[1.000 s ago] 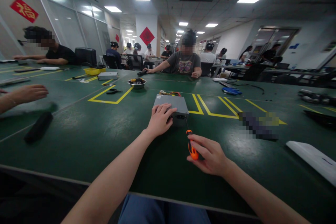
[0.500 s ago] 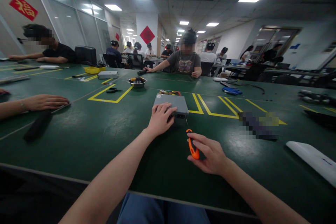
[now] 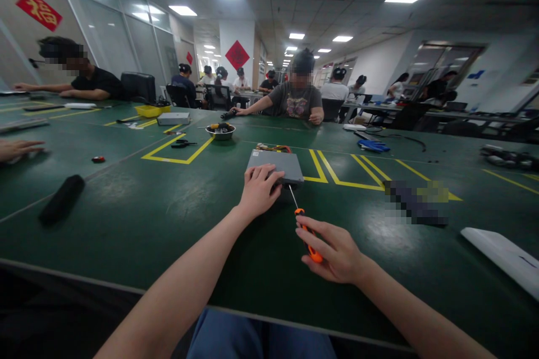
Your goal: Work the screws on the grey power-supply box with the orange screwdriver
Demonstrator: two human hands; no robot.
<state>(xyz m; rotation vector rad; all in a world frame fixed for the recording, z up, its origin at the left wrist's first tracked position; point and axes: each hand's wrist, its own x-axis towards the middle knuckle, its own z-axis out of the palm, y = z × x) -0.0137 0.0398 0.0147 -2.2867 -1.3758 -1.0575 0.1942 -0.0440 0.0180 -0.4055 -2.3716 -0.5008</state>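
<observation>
A grey metal computer power supply [image 3: 284, 161] lies on the green table, colored wires coming out of its far side. My left hand [image 3: 260, 189] grips its near left part, fingers over the top and the near edge. An orange-and-black screwdriver [image 3: 310, 235] is held in my right hand [image 3: 334, 249], between thumb and fingers. Its thin metal shaft points up and left, with the tip at the near face of the power supply. Whether the tip sits in a screw is too small to tell.
A metal bowl [image 3: 220, 132] with tools stands beyond, left of the power supply. Another person's hand [image 3: 19, 150] is at the left edge, near a black object [image 3: 62, 199]. Blue gloves [image 3: 373, 146] and a white device [image 3: 501, 258] lie to the right.
The screwdriver's tip has shifted left along the near face of the power supply, and its shaft leans more. At the left, the other person's hand has drawn back, exposing a small red object.
</observation>
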